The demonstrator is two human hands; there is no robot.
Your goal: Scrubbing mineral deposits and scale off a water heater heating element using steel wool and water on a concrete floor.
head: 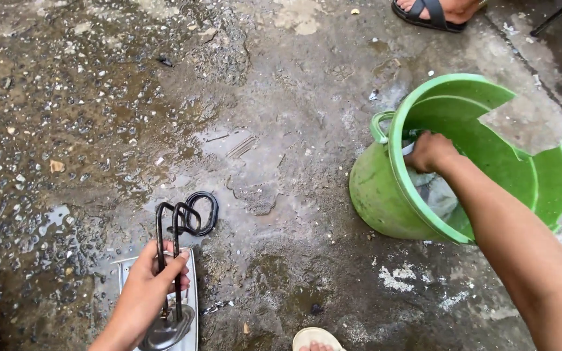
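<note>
On the wet concrete floor, the left hand [147, 289] closed its fingers around a dark heating coil [175, 224], steadying it upright on a metal plate [190, 273]. The right hand [429, 151] gripped a cloth [434, 192] inside the cracked green bucket [375, 188].

Views: one, head-worn. Position: above the work, at the wearer's head height, looking steeply down and slightly forward onto wet concrete ground [281, 130]. Range: arm's reach; both forearms enter from the bottom edge, the left hand [154, 283] at lower left, the right hand [429, 151] at centre right inside a broken green bucket [385, 195]. Near edge of frame: the wearer's own sandalled toes [315, 341] at bottom centre. Far edge: another person's sandalled foot [434, 13] at top right. Overlap with other views: none, as only this single view is supplied.
</note>
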